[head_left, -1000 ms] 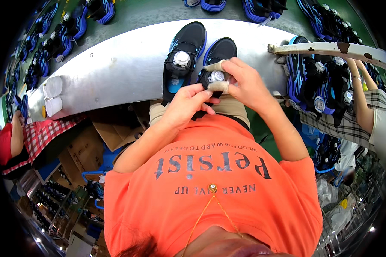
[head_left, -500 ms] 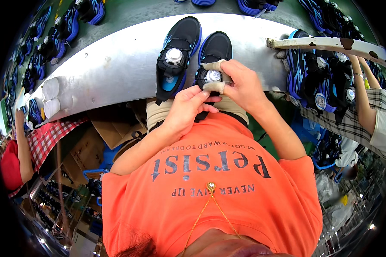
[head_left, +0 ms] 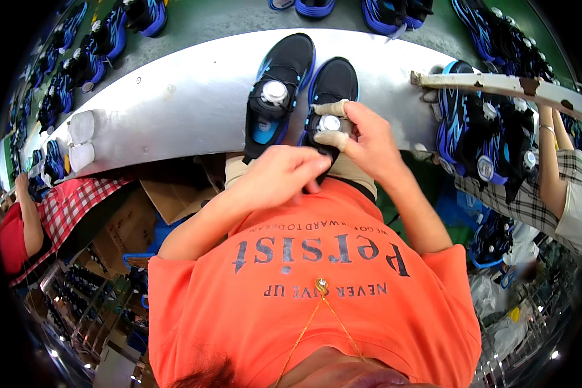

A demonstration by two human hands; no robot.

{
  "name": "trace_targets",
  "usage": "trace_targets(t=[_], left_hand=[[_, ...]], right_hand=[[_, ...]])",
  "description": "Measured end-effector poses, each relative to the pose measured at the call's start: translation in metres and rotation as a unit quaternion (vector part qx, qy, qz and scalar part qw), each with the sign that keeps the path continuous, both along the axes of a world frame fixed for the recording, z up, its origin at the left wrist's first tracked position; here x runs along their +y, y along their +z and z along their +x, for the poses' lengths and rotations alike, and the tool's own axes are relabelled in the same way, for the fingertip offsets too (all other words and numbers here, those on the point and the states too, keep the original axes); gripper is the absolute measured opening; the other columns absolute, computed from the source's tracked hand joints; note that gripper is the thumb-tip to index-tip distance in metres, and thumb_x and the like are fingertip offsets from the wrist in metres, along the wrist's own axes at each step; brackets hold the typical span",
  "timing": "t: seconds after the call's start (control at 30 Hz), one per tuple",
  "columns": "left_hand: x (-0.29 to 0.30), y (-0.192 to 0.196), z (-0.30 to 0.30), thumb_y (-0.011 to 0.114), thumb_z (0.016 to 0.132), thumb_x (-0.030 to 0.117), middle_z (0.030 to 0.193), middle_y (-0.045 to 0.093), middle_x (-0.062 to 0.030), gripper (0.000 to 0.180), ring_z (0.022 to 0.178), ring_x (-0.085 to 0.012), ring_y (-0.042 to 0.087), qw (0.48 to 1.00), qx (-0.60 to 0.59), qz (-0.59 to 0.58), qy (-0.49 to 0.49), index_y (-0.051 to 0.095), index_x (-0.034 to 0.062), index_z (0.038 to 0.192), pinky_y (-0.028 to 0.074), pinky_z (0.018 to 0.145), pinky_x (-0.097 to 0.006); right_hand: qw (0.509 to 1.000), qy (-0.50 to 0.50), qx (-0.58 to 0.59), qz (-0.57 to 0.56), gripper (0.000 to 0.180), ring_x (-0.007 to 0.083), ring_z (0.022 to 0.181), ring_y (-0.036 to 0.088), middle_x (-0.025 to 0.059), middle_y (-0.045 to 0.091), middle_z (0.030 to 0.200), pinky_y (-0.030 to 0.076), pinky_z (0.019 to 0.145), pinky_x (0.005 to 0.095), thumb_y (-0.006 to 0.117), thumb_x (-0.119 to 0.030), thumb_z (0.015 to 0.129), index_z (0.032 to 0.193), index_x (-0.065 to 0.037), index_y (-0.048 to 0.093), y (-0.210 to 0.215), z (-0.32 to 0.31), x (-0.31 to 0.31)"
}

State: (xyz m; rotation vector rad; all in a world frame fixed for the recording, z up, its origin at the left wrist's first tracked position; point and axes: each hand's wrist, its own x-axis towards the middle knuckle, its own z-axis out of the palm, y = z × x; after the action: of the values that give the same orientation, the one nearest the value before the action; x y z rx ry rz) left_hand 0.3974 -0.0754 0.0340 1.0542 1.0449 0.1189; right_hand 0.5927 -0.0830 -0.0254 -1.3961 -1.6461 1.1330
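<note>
Currently I log two black-and-blue shoes side by side on the curved grey conveyor belt (head_left: 174, 103), toes pointing away from me. I have the right hand (head_left: 368, 139) on the right shoe (head_left: 333, 84): thumb and forefinger, both wrapped in beige tape, pinch the round silver dial (head_left: 330, 122) on its tongue. The left hand (head_left: 278, 174) sits at the heel end of the same shoe, fingers curled down over its rear edge and touching it; whether they clamp anything I cannot tell. The left shoe (head_left: 281, 77) stands just beside, untouched, its own silver dial (head_left: 275, 92) facing up.

More dark blue shoes line the far side of the belt (head_left: 110, 32). To my right, a rusty white rail (head_left: 498, 83) crosses above another cluster of shoes (head_left: 472, 136), with a person in a checked shirt (head_left: 549, 194) standing by. At lower left, a person in a red checked top (head_left: 64, 207) and cardboard boxes (head_left: 168, 200) under the belt.
</note>
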Motion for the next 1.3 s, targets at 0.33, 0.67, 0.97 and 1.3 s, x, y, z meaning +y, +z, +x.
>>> trace_targets(t=[0.33, 0.67, 0.97, 1.3], left_hand=[[0.069, -0.016, -0.032, 0.07, 0.079, 0.007, 0.081, 0.048, -0.0055, 0.022, 0.067, -0.0145, 0.049, 0.897, 0.098, 0.43, -0.032, 0.065, 0.0036, 0.101, 0.042, 0.062, -0.027], [0.08, -0.028, -0.05, 0.067, 0.081, 0.008, 0.101, 0.061, -0.0056, 0.037, 0.087, -0.0167, 0.055, 0.93, 0.004, 0.364, -0.045, 0.064, 0.0079, 0.117, 0.044, 0.069, -0.026], [0.08, -0.037, -0.046, 0.076, 0.073, 0.016, 0.091, 0.06, -0.0044, 0.041, 0.089, -0.0176, 0.056, 0.934, 0.025, 0.356, 0.03, 0.067, 0.0062, 0.112, 0.046, 0.079, -0.029], [0.105, -0.048, -0.062, 0.069, 0.08, 0.015, 0.116, 0.066, -0.0054, 0.041, 0.108, -0.0234, 0.053, 0.929, -0.113, 0.326, -0.137, 0.065, 0.0071, 0.12, 0.04, 0.098, -0.035]], right_hand=[[0.982, 0.054, -0.135, 0.122, 0.04, 0.0377, 0.107, 0.048, 0.0194, 0.053, 0.119, 0.039, 0.096, 0.0449, 0.058, -0.04, 0.089, 0.12, -0.015, 0.065, -0.067, -0.069, 0.145], [0.975, 0.106, -0.14, 0.136, 0.034, 0.0362, 0.108, 0.048, 0.0167, 0.056, 0.115, 0.038, 0.096, 0.0459, 0.059, -0.036, 0.087, 0.113, -0.015, 0.069, -0.071, -0.082, 0.154], [0.97, 0.116, -0.147, 0.155, 0.035, 0.0333, 0.102, 0.05, 0.0134, 0.057, 0.109, 0.043, 0.091, 0.0417, 0.064, -0.031, 0.084, 0.114, -0.012, 0.067, -0.063, -0.078, 0.154], [0.973, 0.137, -0.13, 0.135, 0.034, 0.0336, 0.105, 0.05, 0.0141, 0.058, 0.11, 0.04, 0.093, 0.0437, 0.064, -0.032, 0.083, 0.112, -0.015, 0.069, -0.067, -0.079, 0.155]])
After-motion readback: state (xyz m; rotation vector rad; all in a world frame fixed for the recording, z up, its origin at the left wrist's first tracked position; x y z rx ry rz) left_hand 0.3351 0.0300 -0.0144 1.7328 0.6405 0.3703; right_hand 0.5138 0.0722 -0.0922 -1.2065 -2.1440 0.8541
